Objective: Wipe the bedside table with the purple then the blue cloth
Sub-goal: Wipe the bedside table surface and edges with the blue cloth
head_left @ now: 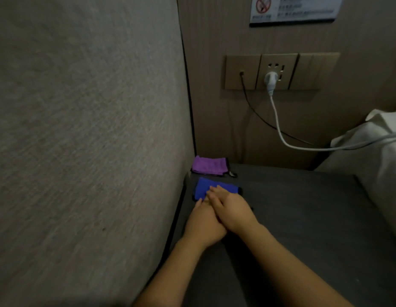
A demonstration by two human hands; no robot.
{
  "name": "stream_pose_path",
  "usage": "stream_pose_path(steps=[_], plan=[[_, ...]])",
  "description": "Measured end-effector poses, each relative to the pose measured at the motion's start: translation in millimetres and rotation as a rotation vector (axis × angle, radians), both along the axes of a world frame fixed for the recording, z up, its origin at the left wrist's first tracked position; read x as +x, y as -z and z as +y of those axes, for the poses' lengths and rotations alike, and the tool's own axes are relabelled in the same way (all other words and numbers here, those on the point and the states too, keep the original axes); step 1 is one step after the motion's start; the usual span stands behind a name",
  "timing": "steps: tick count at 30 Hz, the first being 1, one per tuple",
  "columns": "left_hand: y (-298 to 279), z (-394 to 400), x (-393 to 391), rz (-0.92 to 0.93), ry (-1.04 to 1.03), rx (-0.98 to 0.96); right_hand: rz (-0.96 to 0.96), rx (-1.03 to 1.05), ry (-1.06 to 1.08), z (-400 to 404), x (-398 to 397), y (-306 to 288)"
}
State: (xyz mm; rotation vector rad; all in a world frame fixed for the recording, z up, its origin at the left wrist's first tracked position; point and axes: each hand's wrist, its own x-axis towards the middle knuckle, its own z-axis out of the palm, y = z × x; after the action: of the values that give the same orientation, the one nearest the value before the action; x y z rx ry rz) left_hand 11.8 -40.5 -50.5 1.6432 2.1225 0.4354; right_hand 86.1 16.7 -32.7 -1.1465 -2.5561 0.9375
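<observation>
A folded purple cloth lies in the far left corner of the dark grey bedside table, against the wall. Just in front of it lies a folded blue cloth. My right hand rests flat with its fingertips on the near edge of the blue cloth. My left hand lies partly under the right hand, its fingertips touching the cloth's near left corner. Neither hand is closed around the cloth.
A textured grey wall borders the table's left side. Behind it, a socket panel holds a white plug, and its cable droops right toward a white pillow. A thin black cable hangs there too.
</observation>
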Motion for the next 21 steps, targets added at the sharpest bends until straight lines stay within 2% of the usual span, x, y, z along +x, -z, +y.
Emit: stream_pose_path(steps=[2, 4, 7, 9, 12, 17, 21], plan=[[-7, -2, -8, -0.249, -0.020, 0.099, 0.025, 0.001, 0.051, 3, 15, 3], [-10, -4, -12, -0.324, -0.070, 0.188, -0.009, 0.032, 0.063, 5, 27, 3], [-13, -10, -8, -0.149, -0.140, 0.286, -0.110, 0.156, 0.101, 7, 47, 9], [-8, -16, -3, -0.037, -0.088, 0.254, -0.167, 0.214, 0.167, 14, 65, 12], [8, -23, 1, 0.090, -0.024, 0.168, -0.205, 0.193, 0.252, 33, 80, 8], [11, -22, 1, 0.130, -0.026, 0.190, -0.296, 0.160, 0.277, 72, 56, 5], [13, -23, 0, 0.155, -0.006, 0.180, -0.334, 0.197, 0.194, 87, 33, 5]])
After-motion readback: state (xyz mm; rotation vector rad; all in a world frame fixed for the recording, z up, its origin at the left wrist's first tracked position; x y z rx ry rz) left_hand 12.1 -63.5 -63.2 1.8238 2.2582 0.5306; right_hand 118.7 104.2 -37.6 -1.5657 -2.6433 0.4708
